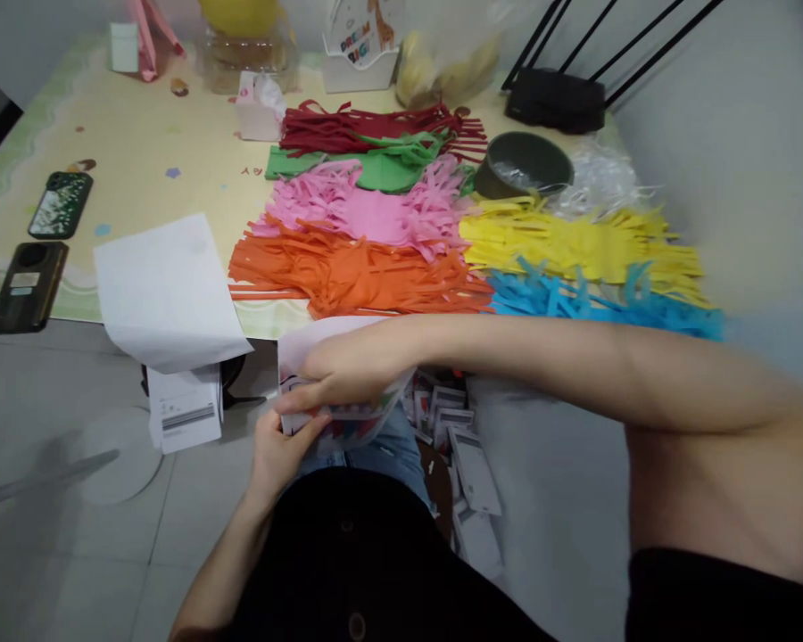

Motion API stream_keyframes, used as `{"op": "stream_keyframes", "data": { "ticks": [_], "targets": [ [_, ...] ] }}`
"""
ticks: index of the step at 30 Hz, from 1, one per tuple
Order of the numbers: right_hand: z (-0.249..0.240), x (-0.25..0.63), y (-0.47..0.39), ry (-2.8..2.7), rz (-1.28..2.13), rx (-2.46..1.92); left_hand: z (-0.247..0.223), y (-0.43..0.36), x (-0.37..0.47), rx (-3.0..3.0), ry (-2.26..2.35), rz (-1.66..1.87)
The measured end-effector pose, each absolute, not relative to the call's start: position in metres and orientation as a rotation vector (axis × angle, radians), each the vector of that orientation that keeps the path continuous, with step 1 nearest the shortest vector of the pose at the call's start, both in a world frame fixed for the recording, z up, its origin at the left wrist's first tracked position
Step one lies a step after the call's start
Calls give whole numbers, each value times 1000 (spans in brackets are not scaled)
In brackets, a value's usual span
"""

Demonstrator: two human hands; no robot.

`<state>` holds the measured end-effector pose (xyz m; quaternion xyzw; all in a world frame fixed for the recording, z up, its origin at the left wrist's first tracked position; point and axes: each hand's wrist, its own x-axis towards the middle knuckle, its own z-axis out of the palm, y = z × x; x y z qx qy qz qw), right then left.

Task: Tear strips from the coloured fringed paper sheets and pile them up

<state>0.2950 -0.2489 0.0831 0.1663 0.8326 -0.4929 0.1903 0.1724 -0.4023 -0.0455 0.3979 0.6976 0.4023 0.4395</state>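
Observation:
A clear plastic bag with coloured printing is at the table's front edge, above my lap. My left hand grips its lower left edge, thumb on top. Across the bag's upper face lies my right hand, its fingers pointing left and partly hidden, so what it holds, if anything, cannot be made out. Just beyond my hands are fringed orange strips, with pink strips, green strips and dark red strips behind. Yellow strips and blue strips lie to the right.
White paper overhangs the table's front edge. Two phones lie at the left. A dark bowl sits beside crumpled clear plastic. Labelled packets are below the table at the right of my lap.

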Motion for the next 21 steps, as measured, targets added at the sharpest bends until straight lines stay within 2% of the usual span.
{"op": "stream_keyframes", "data": {
  "ticks": [5,9,11,14,16,21],
  "targets": [
    [116,338,-247,3042,-1241,808,-48,-398,170,826,1744,1084],
    [80,372,-255,3474,-1410,1487,-56,-397,164,720,1774,1172],
    [43,376,-263,3331,-1753,1764,-59,-396,161,699,1801,1192],
    [-9,367,-277,2841,-2368,1789,-60,-391,157,743,1745,1139],
    [-27,358,-284,2676,-2518,1912,-55,-383,155,823,1631,1173],
    [-29,349,-291,2582,-2692,2033,-35,-358,152,1014,1402,1664]
  ]
}}
